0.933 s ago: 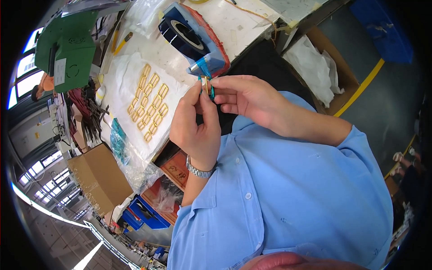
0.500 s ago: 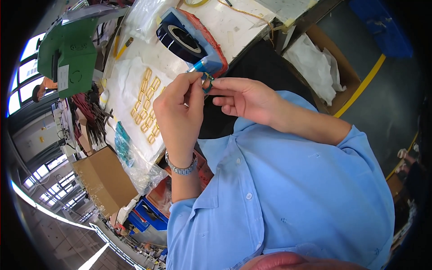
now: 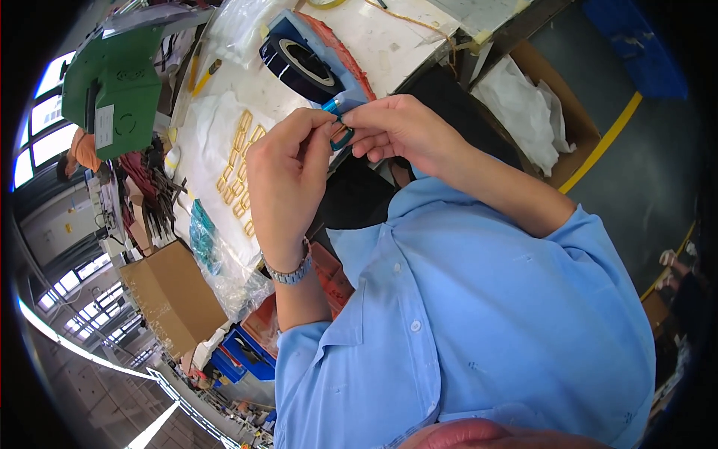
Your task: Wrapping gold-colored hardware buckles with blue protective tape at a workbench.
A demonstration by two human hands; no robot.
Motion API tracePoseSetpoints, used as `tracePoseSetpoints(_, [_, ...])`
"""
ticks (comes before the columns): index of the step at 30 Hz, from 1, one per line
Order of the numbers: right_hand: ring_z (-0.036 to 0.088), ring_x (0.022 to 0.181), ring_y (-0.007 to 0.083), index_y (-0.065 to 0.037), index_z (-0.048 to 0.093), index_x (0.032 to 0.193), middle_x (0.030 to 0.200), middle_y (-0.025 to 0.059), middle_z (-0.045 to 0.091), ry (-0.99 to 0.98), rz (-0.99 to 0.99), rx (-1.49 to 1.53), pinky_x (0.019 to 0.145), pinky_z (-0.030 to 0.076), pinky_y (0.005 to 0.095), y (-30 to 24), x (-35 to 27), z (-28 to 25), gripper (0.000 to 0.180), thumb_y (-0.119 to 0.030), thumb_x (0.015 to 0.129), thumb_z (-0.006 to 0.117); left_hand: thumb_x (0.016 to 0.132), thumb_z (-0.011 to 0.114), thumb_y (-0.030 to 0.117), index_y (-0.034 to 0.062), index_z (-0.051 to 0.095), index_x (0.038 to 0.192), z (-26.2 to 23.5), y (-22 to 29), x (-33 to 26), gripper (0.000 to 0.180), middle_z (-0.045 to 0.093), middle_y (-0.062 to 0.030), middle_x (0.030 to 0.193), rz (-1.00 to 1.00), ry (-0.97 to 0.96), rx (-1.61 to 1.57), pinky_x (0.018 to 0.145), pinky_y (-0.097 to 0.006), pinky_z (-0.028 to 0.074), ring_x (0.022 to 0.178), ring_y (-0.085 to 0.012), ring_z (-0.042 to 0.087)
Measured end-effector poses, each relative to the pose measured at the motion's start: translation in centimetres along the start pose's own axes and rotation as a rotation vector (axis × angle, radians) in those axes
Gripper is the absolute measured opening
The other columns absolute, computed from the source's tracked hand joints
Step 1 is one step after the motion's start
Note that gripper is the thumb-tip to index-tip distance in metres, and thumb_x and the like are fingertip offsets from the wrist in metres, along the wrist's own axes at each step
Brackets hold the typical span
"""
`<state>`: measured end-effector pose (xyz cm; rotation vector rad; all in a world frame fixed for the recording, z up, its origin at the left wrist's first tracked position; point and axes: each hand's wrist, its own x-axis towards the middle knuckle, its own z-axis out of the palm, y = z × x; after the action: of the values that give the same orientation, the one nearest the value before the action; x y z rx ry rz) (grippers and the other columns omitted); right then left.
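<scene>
The left hand (image 3: 288, 168) is nearly closed, its thumb and forefinger pinching a small teal loop (image 3: 343, 139) at its left side. The right hand (image 3: 404, 131) grips the same loop from the right between thumb and forefinger, its other fingers loosely curled beneath. The loop sits between the two sets of fingertips, above the near edge of the table; which parts of it the fingers cover is hard to tell. A metal-banded watch (image 3: 290, 271) circles the left wrist.

Just beyond the fingertips stands a blue tape dispenser (image 3: 348, 71) with a red side, carrying a dark roll of tape (image 3: 299, 69). Whether a finger touches the dispenser cannot be told.

To the left of the hands, gold rectangular frames (image 3: 238, 161) lie in rows on a white sheet (image 3: 200, 138), partly hidden by the left hand. Farther left is a teal bundle (image 3: 202, 236) in clear plastic, with a cardboard box (image 3: 173, 299) nearer. A yellow-handled tool (image 3: 206, 78) lies on the far left of the table. On the right, white crumpled plastic (image 3: 520, 108) fills an open carton (image 3: 572, 138).
</scene>
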<state>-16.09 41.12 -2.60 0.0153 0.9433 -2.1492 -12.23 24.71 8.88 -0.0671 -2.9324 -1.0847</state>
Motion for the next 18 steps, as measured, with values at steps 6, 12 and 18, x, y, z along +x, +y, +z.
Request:
tracePoseSetpoints(6, [0.075,0.080,0.0107,-0.001,0.078,0.106,0.095,0.0052,0.079,0.047,0.053,0.082,0.069,0.057,0.0219,0.0,0.0,0.0,0.026,-0.026,0.100,0.073,0.099,0.070,0.004,-0.0004,0.074,0.103,1.6,0.9,-0.6,0.007,0.070,-0.0064,0.075,-0.133,0.154,-0.069,0.060,-0.026,0.050,0.063,-0.0105,0.063])
tracePoseSetpoints(12, [0.072,0.076,0.0097,0.000,0.079,0.102,0.094,0.0058,0.079,0.061,-0.014,0.002,0.063,0.055,0.0214,0.1,-0.1,0.3,0.024,-0.023,0.099,0.073,0.095,0.075,-0.002,-0.0009,0.072,0.101,4.6,-0.7,-3.2,0.007,0.070,-0.0057,0.078,-0.007,0.441,-0.104,0.062,-0.025,0.053,0.065,-0.0090,0.065])
tracePoseSetpoints(18, [0.068,0.069,0.0094,0.000,0.079,0.098,0.083,0.0035,0.074,0.078,-0.029,-0.005,0.059,0.053,0.0223,1.0,-0.2,-0.2,0.023,-0.022,0.097,0.073,0.095,0.073,-0.001,-0.0009,0.069,0.095,5.5,-0.5,-2.6,0.004,0.070,-0.0078,0.077,0.107,0.389,-0.060,0.064,-0.026,0.054,0.065,-0.0118,0.067])
